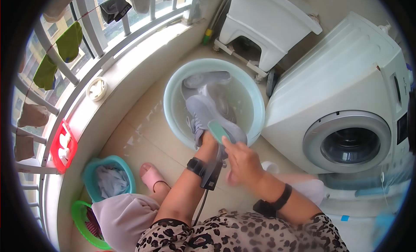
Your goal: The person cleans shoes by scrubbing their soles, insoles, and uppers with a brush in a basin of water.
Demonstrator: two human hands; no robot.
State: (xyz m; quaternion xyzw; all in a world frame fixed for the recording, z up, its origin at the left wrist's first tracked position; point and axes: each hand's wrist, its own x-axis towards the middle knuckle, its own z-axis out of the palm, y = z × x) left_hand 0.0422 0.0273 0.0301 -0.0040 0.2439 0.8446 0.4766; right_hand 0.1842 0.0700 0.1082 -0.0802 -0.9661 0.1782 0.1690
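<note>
My left hand (209,141) holds a grey lace-up sneaker (203,106) over a pale blue basin (170,102); its fingers are mostly hidden by the shoe. Closed round a green-backed scrubbing brush (216,129), my right hand (243,163) keeps it against the sneaker or just above it; I cannot tell which. A second grey shoe (208,80) lies in the cloudy water (245,102) at the basin's far side.
A washing machine (329,100) stands to the right, a white sink (268,26) behind the basin. At left are a teal tub (89,182) of cloth, a green basket (78,215), and a red tray (58,161) by the railing. A pink slipper (151,176) is near the tub.
</note>
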